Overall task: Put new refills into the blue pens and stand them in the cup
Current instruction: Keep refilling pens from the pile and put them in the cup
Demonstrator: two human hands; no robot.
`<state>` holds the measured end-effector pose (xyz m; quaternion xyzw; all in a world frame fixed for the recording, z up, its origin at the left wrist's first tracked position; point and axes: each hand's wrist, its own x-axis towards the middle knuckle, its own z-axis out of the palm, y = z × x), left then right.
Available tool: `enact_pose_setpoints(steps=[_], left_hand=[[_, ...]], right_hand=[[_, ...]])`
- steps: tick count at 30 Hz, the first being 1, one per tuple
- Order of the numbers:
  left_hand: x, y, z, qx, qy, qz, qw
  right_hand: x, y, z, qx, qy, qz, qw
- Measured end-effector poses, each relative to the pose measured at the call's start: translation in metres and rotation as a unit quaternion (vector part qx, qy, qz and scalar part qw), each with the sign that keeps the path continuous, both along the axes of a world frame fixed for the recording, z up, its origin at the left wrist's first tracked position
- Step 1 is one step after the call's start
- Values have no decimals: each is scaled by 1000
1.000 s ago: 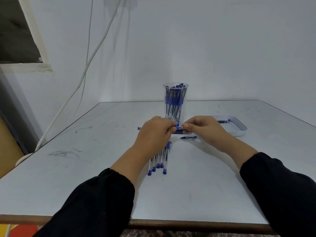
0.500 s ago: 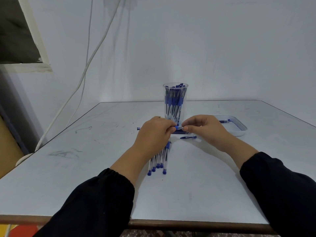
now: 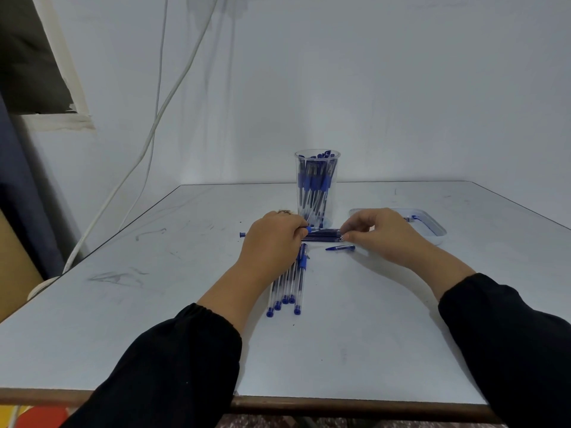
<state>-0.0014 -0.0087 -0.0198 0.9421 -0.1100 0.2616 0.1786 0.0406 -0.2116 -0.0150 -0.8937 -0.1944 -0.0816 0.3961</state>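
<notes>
While gripping a pen [image 3: 244, 234] whose blue end pokes out past the knuckles, left hand [image 3: 273, 239] curled shut around it. Right hand [image 3: 381, 231] pinching the end of a bundle of refills [image 3: 323, 235] stretched between both hands. Clear cup [image 3: 317, 186] full of blue pens upright just behind the two hands. Row of empty pens [image 3: 289, 288] on the table [image 3: 123, 304] under the left wrist. Loose cap [image 3: 340, 248] just below the right fingers; shallow tray [image 3: 432, 227] beyond the right hand.
</notes>
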Motion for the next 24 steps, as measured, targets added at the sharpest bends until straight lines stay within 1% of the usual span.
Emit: enact_pose_setpoints(steps=[3, 6, 8, 10, 19, 21, 24], left_hand=[[0, 0, 1, 4, 5, 3, 1000], [0, -1, 1, 8, 7, 4, 1000], [-1, -1, 1, 10, 8, 4, 1000], [0, -1, 1, 12, 9, 3, 1000], [-1, -1, 1, 0, 16, -1, 1000], [-3, -2, 2, -7, 14, -5, 1000], [-4, -2, 2, -21, 10, -17, 1000]], right_hand=[[-2, -1, 2, -93, -32, 1, 995], [-1, -2, 1, -178, -38, -3, 983], [-1, -3, -1, -216, -40, -3, 976], [-2, -3, -1, -234, -42, -1, 971], [-2, -3, -2, -224, -62, 2, 973], [-1, -4, -2, -205, -77, 6, 976], [-1, -4, -1, -145, -122, 8, 982]])
